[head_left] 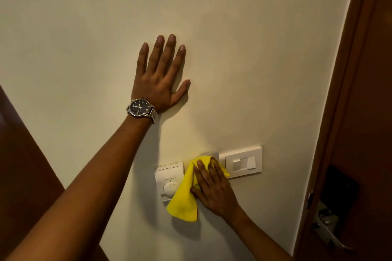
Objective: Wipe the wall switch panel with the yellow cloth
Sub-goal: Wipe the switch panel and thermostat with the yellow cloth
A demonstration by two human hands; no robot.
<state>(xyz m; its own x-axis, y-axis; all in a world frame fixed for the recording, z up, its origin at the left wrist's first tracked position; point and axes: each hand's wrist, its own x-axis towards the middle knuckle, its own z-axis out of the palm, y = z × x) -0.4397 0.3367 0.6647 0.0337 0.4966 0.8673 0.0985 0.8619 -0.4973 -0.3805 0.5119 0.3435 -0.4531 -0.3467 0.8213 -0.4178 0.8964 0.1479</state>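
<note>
On the cream painted wall (254,48), left of the brown wooden door (360,133), the left hand (161,78) lies flat with fingers spread, well above the work. Lower down, the white rectangular plastic switch panel (244,163) runs long left to right. The right hand (214,188), much the nearer, keeps its grip flat, straight fingers pressing the yellow cloth (184,197) over the panel's left end, so the uncovered switches lie just right of the fingertips.

Left hand (158,78) flat, fingers spread upward, arm outstretched, right hand (214,188) flat, fingers straight
</note>
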